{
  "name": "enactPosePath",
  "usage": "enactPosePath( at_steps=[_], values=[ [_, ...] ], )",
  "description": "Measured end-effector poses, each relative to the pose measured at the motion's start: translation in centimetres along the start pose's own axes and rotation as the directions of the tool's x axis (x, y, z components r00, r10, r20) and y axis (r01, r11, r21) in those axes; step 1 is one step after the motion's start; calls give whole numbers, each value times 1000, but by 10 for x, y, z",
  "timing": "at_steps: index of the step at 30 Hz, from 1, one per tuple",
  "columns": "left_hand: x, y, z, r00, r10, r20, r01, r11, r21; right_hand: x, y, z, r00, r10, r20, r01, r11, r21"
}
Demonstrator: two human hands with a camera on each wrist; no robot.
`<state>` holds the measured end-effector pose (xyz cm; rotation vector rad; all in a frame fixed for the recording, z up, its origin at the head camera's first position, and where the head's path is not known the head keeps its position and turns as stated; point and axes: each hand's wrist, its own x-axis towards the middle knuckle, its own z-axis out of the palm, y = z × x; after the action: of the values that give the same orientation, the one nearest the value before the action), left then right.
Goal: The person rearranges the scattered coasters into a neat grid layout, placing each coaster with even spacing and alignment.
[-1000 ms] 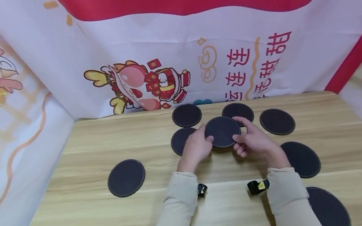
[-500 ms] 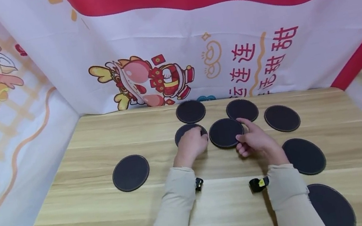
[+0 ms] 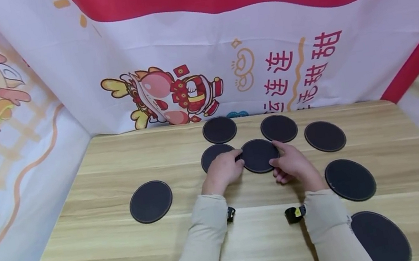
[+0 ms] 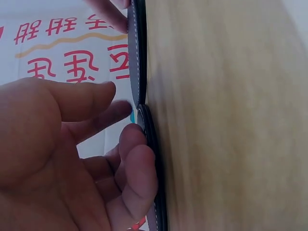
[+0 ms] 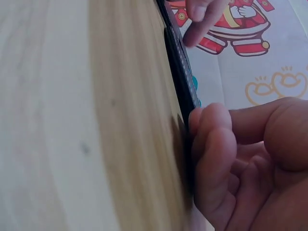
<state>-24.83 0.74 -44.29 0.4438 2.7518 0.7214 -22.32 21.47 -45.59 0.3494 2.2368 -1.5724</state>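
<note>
A round black coaster [image 3: 259, 156] with pale edge stitching lies at the middle of the group, between both hands. On its right edge, my right hand [image 3: 292, 160] grips with thumb and forefinger while the other fingers curl below. My left hand [image 3: 222, 171] is at the opposite edge, its thumb and forefinger stretched toward the rim. In the left wrist view, that thumb [image 4: 91, 98] stands apart from the coasters, and the curled lower fingers rest against the neighbouring coaster [image 4: 153, 163]. This neighbour, the left coaster [image 3: 213, 154], is partly hidden by the left hand.
Behind are a back coaster [image 3: 219, 129] and another coaster [image 3: 279, 128]. More coasters curve down the right side, including a coaster [image 3: 350, 180] beside the right wrist. A lone coaster [image 3: 150, 201] lies left. The wooden table [image 3: 102, 259] ends at a printed cloth [image 3: 176, 30].
The middle coaster, held up between both hands a second ago, is lowered to the table beside the left one. The left hand let go, moved onto the left coaster, then turned back toward the middle one.
</note>
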Motion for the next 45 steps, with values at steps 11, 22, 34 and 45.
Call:
enactPosePath(
  at_steps=[11, 22, 34, 45],
  values=[
    [-1, 4, -1, 1000, 5, 1, -5, 1000, 21, -4, -1, -13, 997, -47, -53, 46, 999, -21],
    [-2, 0, -2, 1000, -18, -20, 18, 1000, 3, -14, 4, -48, 987, -77, -140, 83, 996, 35],
    [17, -23, -36, 986, -69, -152, 52, 992, -117, -3, -30, -5, 981, -178, -75, 184, 980, 77],
    [51, -58, -51, 969, -165, -184, 143, 982, -127, 41, -79, 47, 984, -136, 118, 89, 937, 337]
  ],
)
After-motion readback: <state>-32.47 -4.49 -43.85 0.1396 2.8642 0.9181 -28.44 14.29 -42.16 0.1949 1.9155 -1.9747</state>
